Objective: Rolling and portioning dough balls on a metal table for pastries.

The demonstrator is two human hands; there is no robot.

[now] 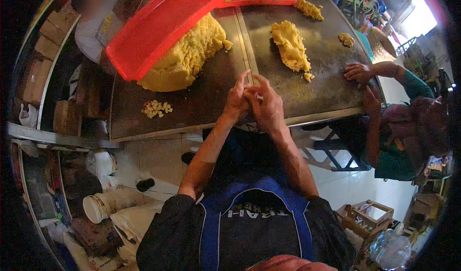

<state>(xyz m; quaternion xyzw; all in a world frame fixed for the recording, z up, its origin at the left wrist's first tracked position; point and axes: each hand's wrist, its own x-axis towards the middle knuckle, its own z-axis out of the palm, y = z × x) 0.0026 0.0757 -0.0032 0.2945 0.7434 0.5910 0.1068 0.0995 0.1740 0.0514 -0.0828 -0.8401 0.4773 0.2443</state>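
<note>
My left hand [236, 99] and my right hand [269, 106] meet over the table's near edge, fingers curled and pinched together. Between them shows a bit of a small piece of yellow dough [248, 95], mostly hidden by the fingers. Ahead and to the left sits a large crumbly mound of yellow dough [199, 50], with an upturned-looking red tray [165, 28] leaning across its top. A longer loose lump of dough [289, 45] lies ahead to the right. Small pale chunks [156, 108] form a heap left of my hands.
The metal table [331, 50] has a raised seam down its middle. At the far side a red tray [269, 3] holds several dough balls. A co-worker's hands [362, 76] rest at the right edge; another person [96, 28] stands far left. Buckets [98, 208] lie lower left.
</note>
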